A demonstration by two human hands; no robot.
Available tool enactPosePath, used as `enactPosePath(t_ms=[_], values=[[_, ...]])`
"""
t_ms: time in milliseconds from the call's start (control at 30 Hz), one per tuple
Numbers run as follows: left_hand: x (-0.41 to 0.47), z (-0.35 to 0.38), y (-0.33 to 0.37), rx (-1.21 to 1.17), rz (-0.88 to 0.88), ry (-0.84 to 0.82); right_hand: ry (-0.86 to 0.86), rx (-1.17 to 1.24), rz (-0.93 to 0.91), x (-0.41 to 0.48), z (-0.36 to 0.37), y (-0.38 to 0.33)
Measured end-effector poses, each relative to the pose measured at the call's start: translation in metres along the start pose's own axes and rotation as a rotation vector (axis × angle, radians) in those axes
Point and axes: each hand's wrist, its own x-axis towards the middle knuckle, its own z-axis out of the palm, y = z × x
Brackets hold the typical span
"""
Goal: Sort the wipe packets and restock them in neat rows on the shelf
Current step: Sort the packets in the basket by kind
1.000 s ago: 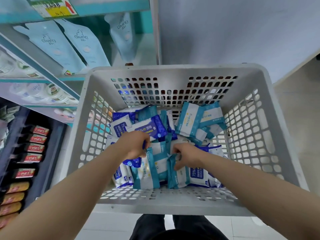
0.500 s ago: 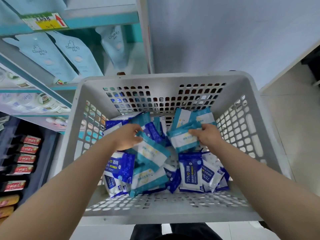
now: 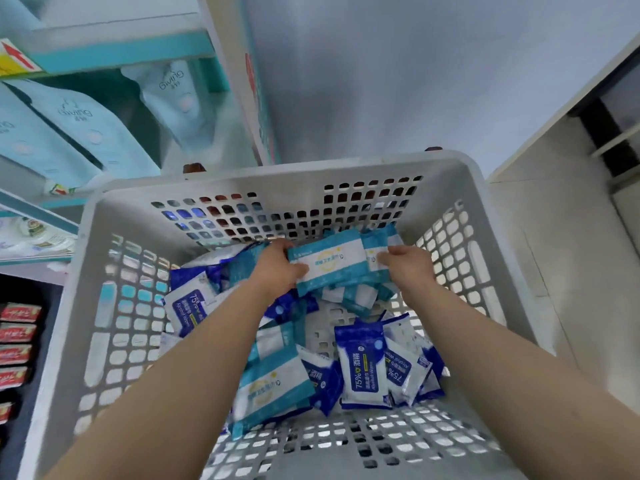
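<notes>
Clamping the teal packet endwise, left hand and right hand hug the far basket wall.

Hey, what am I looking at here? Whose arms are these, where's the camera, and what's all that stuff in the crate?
There is no machine here: these are a person's two bare arms. The one picture comes from a wide-angle camera worn on the person's head, looking forward and down, so the arms reach in from the bottom edge.

In front of the person is a grey basket with perforated walls. Small wipe packets lie loose in it, among them blue packets at the near side. At the basket's far wall, the left hand and the right hand grip a bunch of teal packets from either side.

On the left is a shelf with pale blue pouches below its edge.
</notes>
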Motion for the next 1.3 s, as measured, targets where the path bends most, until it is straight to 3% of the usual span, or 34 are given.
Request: enactPosePath(t_ms=[233,400,600,1100,1200,1300], values=[[0.026,0.027,0.004,-0.009,-0.018,0.080,-0.147,0.166,-0.027,0.008,-0.007,0.001],[0.031,0.035,0.008,0.042,0.010,0.194,-0.160,0.149,-0.056,0.017,0.000,0.003],[0.037,0.032,0.001,0.018,-0.106,0.056,-0.123,0.043,-0.093,0.025,0.011,0.004],[-0.029,-0.017,0.000,0.356,0.230,0.125,0.072,-0.621,-0.618,-0.017,0.003,0.003],[-0.050,-0.043,-0.015,0.506,0.260,0.075,-0.061,-0.638,-0.690,-0.037,0.009,0.004],[-0.068,-0.064,-0.031,0.595,0.209,-0.008,-0.319,-0.623,-0.594,-0.060,0.022,0.012]])
